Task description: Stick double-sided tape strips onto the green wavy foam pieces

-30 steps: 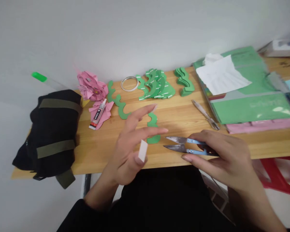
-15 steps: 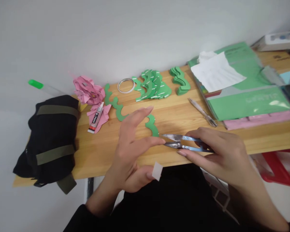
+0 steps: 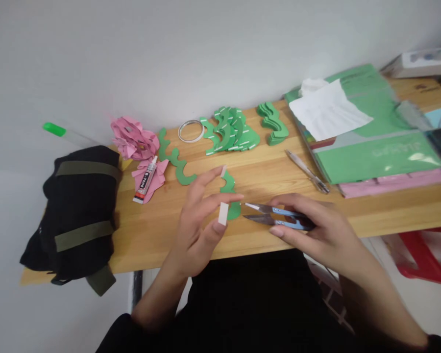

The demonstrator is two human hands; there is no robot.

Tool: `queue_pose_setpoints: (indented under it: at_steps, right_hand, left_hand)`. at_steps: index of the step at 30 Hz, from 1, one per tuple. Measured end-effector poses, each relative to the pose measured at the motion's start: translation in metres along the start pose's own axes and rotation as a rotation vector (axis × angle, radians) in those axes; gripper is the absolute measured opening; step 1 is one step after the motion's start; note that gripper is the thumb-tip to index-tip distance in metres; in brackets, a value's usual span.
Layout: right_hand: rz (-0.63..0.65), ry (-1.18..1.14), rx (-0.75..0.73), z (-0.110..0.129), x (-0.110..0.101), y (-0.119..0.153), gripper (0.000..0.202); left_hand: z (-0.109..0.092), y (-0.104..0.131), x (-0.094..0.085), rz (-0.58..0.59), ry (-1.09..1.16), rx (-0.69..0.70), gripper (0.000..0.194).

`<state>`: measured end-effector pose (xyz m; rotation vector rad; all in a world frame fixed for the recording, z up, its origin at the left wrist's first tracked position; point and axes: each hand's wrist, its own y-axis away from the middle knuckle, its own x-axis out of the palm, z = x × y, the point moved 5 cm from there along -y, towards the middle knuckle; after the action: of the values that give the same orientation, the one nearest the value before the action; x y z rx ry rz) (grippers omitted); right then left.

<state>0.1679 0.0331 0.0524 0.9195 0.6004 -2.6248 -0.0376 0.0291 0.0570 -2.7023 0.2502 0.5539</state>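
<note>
My left hand is over the table with thumb and fingers apart. A small white strip clings to its thumb tip, and a tiny white bit shows at another fingertip. Beneath these fingers lies a wavy green piece, partly hidden by the index finger. My right hand is closed round blue-handled thread snips. Their blades point left, parted, just short of the left index fingertip and the green piece.
Behind the hands lie a tape roll, overlapping green pieces with white strips and a green stack. Left are a black pouch, a glue tube and pink paper. Right are a pen and green folder.
My left thumb has risen with the white strip toward the index finger. The snips' blades have shifted slightly left and parted more. The green piece's lower end has moved a little.
</note>
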Motion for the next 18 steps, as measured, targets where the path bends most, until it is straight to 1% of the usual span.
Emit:
queue_pose_setpoints:
  at_steps: [2, 4, 6, 8, 9, 10, 11, 13, 15, 18]
  right_hand:
    - [0.046, -0.056, 0.033, -0.005, 0.009, 0.0, 0.017]
    - [0.061, -0.071, 0.084, -0.009, 0.019, 0.001, 0.016]
    - [0.05, -0.097, 0.16, -0.009, 0.03, 0.003, 0.016]
    - [0.009, -0.153, 0.219, -0.005, 0.04, 0.004, 0.014]
    - [-0.012, -0.168, 0.218, -0.002, 0.044, 0.004, 0.017]
    - [-0.005, -0.173, 0.207, 0.003, 0.048, 0.003, 0.023]
    - [0.011, -0.167, 0.199, 0.007, 0.052, 0.003, 0.028]
    - [0.05, -0.129, 0.15, 0.014, 0.056, 0.001, 0.036]
    - [0.062, -0.059, 0.079, 0.02, 0.054, -0.001, 0.036]
    - [0.037, 0.066, -0.007, 0.028, 0.042, -0.002, 0.027]
  left_hand:
    - [0.013, 0.003, 0.007, 0.03, 0.151, -0.062, 0.051]
    - [0.025, 0.007, 0.019, 0.041, 0.304, -0.141, 0.055]
    - [0.035, 0.012, 0.037, 0.054, 0.458, -0.246, 0.059]
    - [0.041, 0.015, 0.055, 0.049, 0.616, -0.356, 0.068]
    - [0.043, 0.015, 0.064, 0.051, 0.691, -0.42, 0.074]
    - [0.044, 0.014, 0.071, 0.04, 0.756, -0.481, 0.077]
    - [0.045, 0.012, 0.077, 0.025, 0.809, -0.537, 0.075]
    - [0.046, 0.008, 0.081, -0.024, 0.899, -0.622, 0.062]
    - [0.045, 0.005, 0.081, -0.039, 0.984, -0.672, 0.052]
    - [0.041, 0.006, 0.08, 0.034, 1.093, -0.711, 0.051]
